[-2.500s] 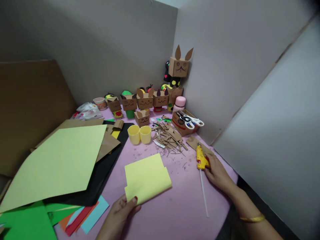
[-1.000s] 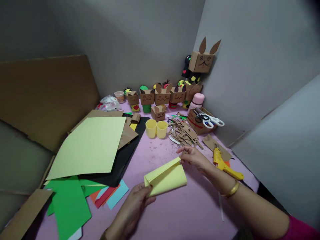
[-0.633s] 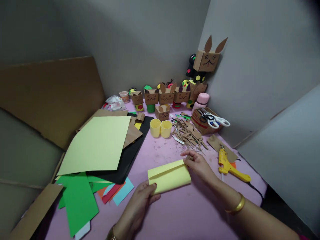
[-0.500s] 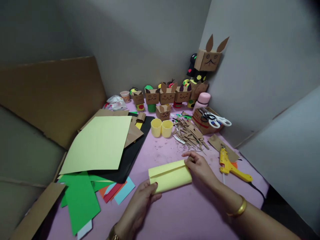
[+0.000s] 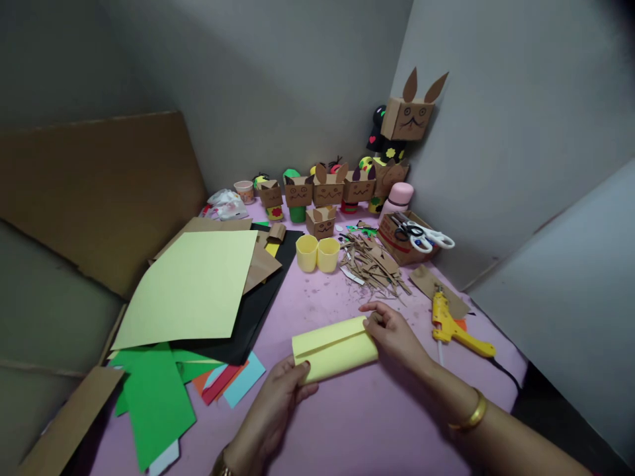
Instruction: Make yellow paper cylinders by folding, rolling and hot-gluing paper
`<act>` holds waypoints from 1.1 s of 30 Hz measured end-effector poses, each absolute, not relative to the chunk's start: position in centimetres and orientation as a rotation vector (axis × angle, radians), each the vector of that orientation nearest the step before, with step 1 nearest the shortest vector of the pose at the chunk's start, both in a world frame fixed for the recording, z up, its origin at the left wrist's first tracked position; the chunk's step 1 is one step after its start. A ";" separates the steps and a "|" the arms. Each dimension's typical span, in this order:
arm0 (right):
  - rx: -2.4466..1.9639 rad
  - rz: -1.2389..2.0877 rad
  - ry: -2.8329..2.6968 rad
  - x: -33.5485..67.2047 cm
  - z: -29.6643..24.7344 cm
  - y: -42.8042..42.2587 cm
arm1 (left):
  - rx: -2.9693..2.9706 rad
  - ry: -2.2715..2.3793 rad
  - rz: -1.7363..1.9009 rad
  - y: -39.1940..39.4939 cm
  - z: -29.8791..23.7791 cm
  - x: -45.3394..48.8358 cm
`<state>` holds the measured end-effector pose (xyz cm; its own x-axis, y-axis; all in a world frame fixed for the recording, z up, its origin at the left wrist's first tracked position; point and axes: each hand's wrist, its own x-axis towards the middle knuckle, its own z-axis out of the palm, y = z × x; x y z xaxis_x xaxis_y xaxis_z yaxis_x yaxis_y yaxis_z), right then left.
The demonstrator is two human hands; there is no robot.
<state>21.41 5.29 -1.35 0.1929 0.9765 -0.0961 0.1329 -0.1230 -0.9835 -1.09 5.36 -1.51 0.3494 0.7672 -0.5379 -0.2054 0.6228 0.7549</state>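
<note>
A folded, flattened roll of yellow paper (image 5: 337, 354) lies between my hands, low over the table, with one edge lapping over the other along its length. My left hand (image 5: 284, 385) grips its left end, thumb on top and fingers beneath. At the right end, my right hand (image 5: 391, 330) pinches the upper corner between thumb and fingers. Beyond the roll stand two joined yellow paper cups (image 5: 317, 254). A yellow glue gun (image 5: 459, 330) rests to the right of my right hand, on a piece of brown cardboard (image 5: 426, 287).
Yellow sheet (image 5: 193, 284) and black sheets (image 5: 258, 317) are stacked left, with green paper (image 5: 159, 410) in front. Cardboard scraps (image 5: 374, 264) lie mid-table. Scissors (image 5: 429, 238) sit in a box (image 5: 397, 248). Cardboard animal heads (image 5: 327, 192) and a pink bottle (image 5: 399, 196) stand behind.
The whole view has shifted slightly, so everything appears a little further left. Both hands keep their hold on the yellow paper roll, which looks the same.
</note>
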 end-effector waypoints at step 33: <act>-1.498 1.098 -1.137 21.3 -0.8 4.9 | 0.568 1.033 0.718 5.5 -0.9 -0.8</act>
<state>21.29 4.92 -0.81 0.1732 0.9780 -0.1159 0.1498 -0.1425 -0.9784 -0.82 5.46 -0.94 0.3264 0.7604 -0.5615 -0.2611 0.6434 0.7196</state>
